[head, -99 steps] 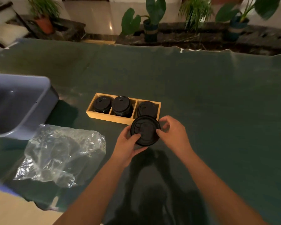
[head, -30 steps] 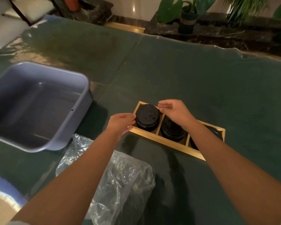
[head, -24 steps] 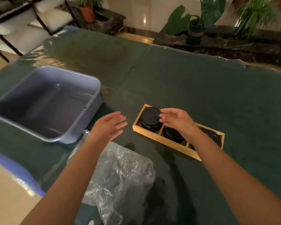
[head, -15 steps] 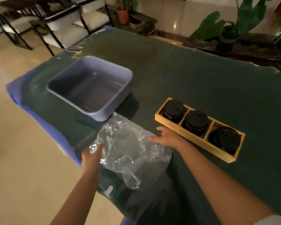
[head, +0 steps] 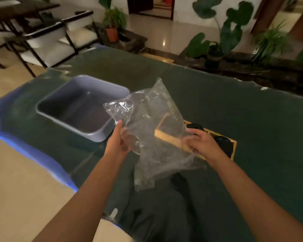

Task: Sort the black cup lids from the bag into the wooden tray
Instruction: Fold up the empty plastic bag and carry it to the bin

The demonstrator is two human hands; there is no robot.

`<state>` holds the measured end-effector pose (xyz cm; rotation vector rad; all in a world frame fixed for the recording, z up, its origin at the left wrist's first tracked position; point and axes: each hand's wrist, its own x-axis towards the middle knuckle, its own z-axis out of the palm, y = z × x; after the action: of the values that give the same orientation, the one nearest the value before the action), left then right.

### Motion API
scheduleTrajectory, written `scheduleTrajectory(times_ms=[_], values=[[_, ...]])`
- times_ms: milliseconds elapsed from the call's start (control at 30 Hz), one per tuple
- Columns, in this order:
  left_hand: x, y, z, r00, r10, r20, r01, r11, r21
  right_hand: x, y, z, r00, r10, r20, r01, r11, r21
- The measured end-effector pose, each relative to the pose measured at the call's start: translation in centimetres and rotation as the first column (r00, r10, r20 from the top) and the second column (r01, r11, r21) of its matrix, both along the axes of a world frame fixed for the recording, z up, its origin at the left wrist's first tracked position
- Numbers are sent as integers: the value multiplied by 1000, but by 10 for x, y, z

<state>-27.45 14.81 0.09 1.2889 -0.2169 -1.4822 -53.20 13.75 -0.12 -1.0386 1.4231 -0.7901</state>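
Observation:
A clear plastic bag (head: 152,130) hangs in the air above the table, looking empty and crumpled. My left hand (head: 116,142) grips its left edge and my right hand (head: 202,144) grips its right edge. Behind the bag lies the wooden tray (head: 233,146) on the green table cover. Stacks of black cup lids (head: 224,145) fill its compartments, partly hidden by the bag and my right hand.
An empty grey-blue plastic tub (head: 80,106) stands left of the bag on the green table cover (head: 252,119). The table's near-left edge (head: 42,159) runs diagonally beside the floor. Chairs and potted plants stand beyond the far side.
Both hands left the tray after the last lid went into it, reached the bag lying on the table and lifted it off the surface. The view swung left.

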Motion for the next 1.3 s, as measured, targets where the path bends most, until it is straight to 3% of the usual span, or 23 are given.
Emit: scheduleTrajectory(times_ms=[100,200,267,367,467,600,667,767,833,900,967,1000,1033,1100,1167,1233,1300], values=[[-16,-30,41,985,-20,172,38,994,-101,-25,1,31,995,-103,-15,102,991,-89],[-25,-56,73,979,89,184,-41,967,-250,-49,14,49,972,-232,-36,221,955,-198],[-29,-63,86,968,74,239,14,937,-349,-61,29,52,966,-259,-19,249,942,-227],[-36,-69,94,983,-99,155,156,898,-412,-73,45,53,971,-214,103,230,955,-187],[-46,-73,99,941,-289,179,339,837,-430,-84,48,69,957,-149,251,170,983,-64],[-53,-74,111,911,-333,243,411,774,-481,-95,46,101,982,88,166,-82,996,-42],[-49,-70,115,873,-329,360,475,738,-479,-97,42,115,987,81,137,-71,994,-82],[-49,-58,120,759,-414,502,639,624,-451,-87,36,134,982,-33,184,74,972,-222],[-54,-49,122,667,-484,567,739,531,-415,-72,29,145,987,-136,83,157,918,-365],[-58,-41,124,615,-491,617,781,491,-387,-60,24,154,916,-328,-229,151,813,-562],[-61,-36,126,591,-461,662,792,485,-370,-52,21,159,626,-516,-585,-98,692,-716],[-61,-34,127,580,-449,680,799,478,-365,-47,21,160,505,-525,-685,-243,675,-697],[-63,-32,129,568,-439,696,806,468,-362,-42,19,161,469,-464,-752,-336,694,-637],[-65,-28,132,569,-426,703,807,454,-378,-32,18,162,614,-222,-757,-361,775,-519],[-65,-25,131,576,-425,698,804,447,-392,-25,17,163,798,-78,-598,-284,825,-488],[-60,-20,127,521,-418,744,840,408,-358,-26,18,162,887,-45,-459,-213,844,-493],[-52,-16,116,434,-458,776,890,352,-290,-30,18,157,914,-7,-406,-206,854,-479]])
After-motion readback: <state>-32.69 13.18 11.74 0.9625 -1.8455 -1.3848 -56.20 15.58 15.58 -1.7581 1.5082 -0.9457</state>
